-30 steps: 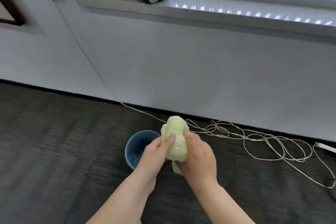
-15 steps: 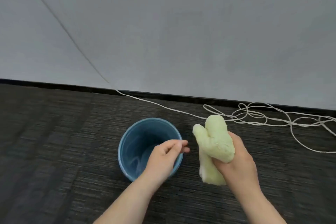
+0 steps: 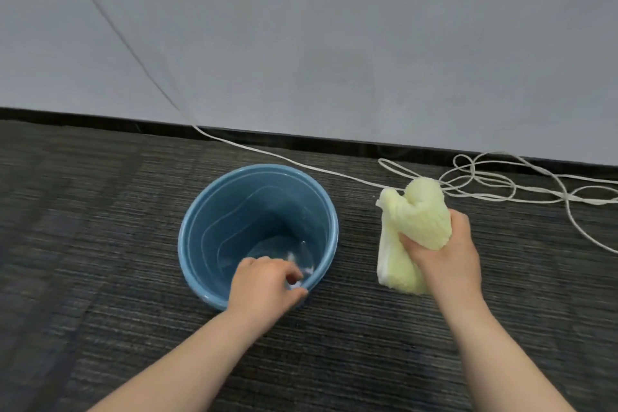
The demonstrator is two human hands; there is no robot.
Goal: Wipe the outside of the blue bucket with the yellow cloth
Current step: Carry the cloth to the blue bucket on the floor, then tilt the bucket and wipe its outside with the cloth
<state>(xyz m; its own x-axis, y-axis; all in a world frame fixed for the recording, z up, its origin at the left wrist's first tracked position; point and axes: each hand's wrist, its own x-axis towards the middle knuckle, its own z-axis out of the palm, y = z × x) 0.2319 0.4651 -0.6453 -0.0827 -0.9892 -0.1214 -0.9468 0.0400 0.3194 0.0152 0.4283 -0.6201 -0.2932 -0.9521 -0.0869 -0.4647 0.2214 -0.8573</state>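
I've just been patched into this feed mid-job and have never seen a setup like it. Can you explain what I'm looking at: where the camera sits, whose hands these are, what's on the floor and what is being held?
There is no machine here: a person works with two bare hands. The single picture comes from a wide-angle camera worn on the person's head, looking forward and down, so both forearms reach in from the bottom edge.

On the dark carpet stands an open blue bucket, upright, near a grey wall. A white cord runs down the wall and lies in loose loops on the floor to the right.

The left hand has its grip on the bucket's near rim, fingers curled over the edge. The right hand holds the bunched yellow cloth, off to the bucket's right and not touching it. Wiping has not started.
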